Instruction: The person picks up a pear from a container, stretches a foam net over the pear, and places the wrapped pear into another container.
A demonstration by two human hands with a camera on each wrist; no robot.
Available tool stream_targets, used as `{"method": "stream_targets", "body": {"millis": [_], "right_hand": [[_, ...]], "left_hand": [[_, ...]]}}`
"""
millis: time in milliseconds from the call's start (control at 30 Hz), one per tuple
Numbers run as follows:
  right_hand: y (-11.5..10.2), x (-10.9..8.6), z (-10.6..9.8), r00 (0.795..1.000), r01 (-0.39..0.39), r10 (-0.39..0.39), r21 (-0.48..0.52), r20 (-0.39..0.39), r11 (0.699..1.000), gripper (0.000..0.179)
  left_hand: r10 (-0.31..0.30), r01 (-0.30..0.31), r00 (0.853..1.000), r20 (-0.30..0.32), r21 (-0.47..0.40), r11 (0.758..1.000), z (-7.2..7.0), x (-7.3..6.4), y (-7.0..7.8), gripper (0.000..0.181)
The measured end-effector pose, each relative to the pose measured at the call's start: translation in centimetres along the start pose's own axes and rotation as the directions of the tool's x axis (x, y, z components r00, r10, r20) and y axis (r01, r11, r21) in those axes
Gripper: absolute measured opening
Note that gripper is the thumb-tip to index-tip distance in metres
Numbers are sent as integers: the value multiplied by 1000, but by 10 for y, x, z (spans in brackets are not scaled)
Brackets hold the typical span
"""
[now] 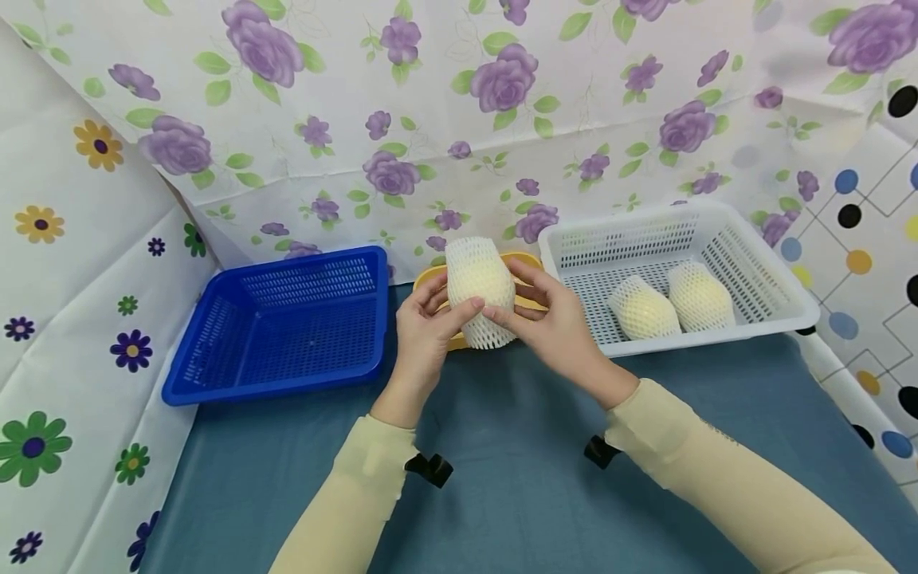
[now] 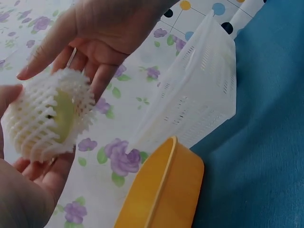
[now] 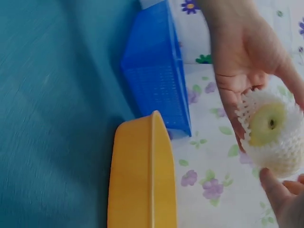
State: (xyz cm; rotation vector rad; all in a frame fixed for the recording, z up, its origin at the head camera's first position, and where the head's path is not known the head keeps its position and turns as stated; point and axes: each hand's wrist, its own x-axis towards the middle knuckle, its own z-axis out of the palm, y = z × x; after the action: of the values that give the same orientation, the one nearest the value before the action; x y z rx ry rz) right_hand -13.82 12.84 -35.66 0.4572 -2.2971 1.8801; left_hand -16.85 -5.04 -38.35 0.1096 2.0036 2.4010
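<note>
Between both hands a pale yellow-green fruit [image 1: 479,288] in a white foam net is held up, over the yellow container [image 1: 457,343] in the head view. My left hand [image 1: 425,333] grips its left side, thumb on the front. From the right, my right hand [image 1: 558,320] holds it too, thumb tip near the other thumb. The net leaves one end of the fruit [image 3: 269,124] bare, with a small dark spot, as both wrist views show. Two more netted fruits, one [image 1: 645,311] beside the other [image 1: 701,296], lie in the white basket [image 1: 717,341].
On the left stands a blue basket [image 1: 276,389] with slotted walls. The yellow container sits between it and the white basket, partly hidden behind the hands. Blue-green cloth [image 1: 502,478] covers the table. Flowered sheets [image 1: 430,119] hang behind and at the sides.
</note>
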Motion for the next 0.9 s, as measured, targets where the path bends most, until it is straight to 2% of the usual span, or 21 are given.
{"method": "stream_targets", "body": {"millis": [100,167,267,467,567,733,800,900], "right_hand": [[2,5,-2,995,-76,73,48,63,996,68],[3,7,-3,990,-102,93,84,102,991,67],[4,7,-4,988,-120,108,121,108,985,69],[4,5,-4,992,-122,123,86,-11,989,74],[6,4,-3,992,-104,109,68,-69,992,77],[9,1,0,986,-52,53,14,-159,999,79],[10,0,2,982,-27,22,-24,-186,999,79],[14,-1,5,974,34,-56,-103,-221,994,80]], "left_hand": [[14,-12,999,49,-28,1000,0,-1,1,56],[16,-13,997,71,-40,999,0,-2,1,54],[11,-7,995,98,-40,999,1,-2,1,51],[30,-26,986,164,-29,999,1,-1,2,48],[56,-61,988,146,32,998,3,-1,1,46],[111,-122,991,71,167,978,6,-5,4,43],[123,-133,990,68,182,974,7,-7,6,42],[103,-116,991,89,166,979,11,-12,17,41]]}}
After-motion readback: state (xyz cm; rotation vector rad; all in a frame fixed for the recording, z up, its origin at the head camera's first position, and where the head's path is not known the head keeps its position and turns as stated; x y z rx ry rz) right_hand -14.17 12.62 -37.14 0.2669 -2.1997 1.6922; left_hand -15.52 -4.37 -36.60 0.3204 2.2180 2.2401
